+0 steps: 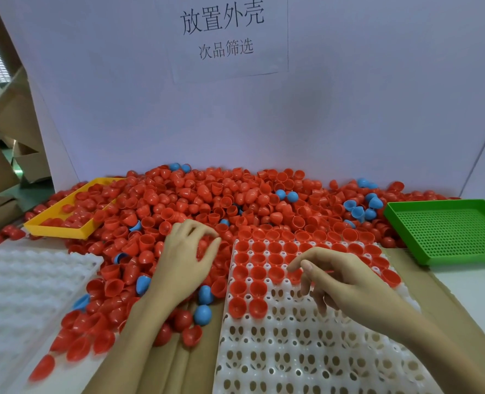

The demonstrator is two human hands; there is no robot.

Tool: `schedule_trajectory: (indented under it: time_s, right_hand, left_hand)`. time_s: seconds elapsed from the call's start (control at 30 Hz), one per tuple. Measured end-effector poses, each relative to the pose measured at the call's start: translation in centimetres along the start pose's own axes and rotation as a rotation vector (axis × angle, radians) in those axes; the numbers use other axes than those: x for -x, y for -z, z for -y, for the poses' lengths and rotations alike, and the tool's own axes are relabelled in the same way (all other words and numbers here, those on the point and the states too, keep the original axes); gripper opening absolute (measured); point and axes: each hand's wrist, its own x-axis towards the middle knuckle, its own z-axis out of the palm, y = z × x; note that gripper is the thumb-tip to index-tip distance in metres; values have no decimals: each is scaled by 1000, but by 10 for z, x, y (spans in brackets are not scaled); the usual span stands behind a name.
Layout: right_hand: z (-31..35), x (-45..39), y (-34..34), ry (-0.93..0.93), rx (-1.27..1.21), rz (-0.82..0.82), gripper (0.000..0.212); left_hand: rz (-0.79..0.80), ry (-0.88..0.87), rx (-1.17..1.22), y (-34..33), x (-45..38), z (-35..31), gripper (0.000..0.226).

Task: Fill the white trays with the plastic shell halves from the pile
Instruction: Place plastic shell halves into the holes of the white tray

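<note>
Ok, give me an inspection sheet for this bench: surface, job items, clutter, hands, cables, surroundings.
Surface: brown cardboard under the work.
Job's things: white tray in front, far rows filled with red halves; second white tray left, no halves seen in it; pile of red and some blue shell halves.
Clutter: yellow tray half buried; green perforated tray right.
Hands: left hand grasping in pile; right hand over tray.
Cables: nothing seen.
Surroundings: white backboard with printed sign; cardboard boxes left.

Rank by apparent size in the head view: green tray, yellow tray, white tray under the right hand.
1. White tray, though nearest the camera.
2. Green tray.
3. Yellow tray, partly buried under shells, so unsure.
</note>
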Motion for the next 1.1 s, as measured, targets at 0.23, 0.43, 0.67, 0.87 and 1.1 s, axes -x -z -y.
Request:
schedule_trajectory:
  time_s: [0.23,0.43,0.67,0.87,1.1]
  right_hand:
    - [0,0,-1,3,15,11,22]
    - [0,0,-1,6,7,12,23]
    - [1,0,-2,10,27,34,27]
    - [-1,0,-1,11,12,28,25]
    - [-2,0,-1,10,18,21,24]
  left_hand:
    - [266,182,-401,-10,-2,38,63]
    - [-103,268,-343,-1,-6,34,43]
    - [-5,342,-404,1,-8,47,48]
    - [-55,277,-369,-2,-6,58,29]
    - [-108,236,-425,-5,-3,58,16]
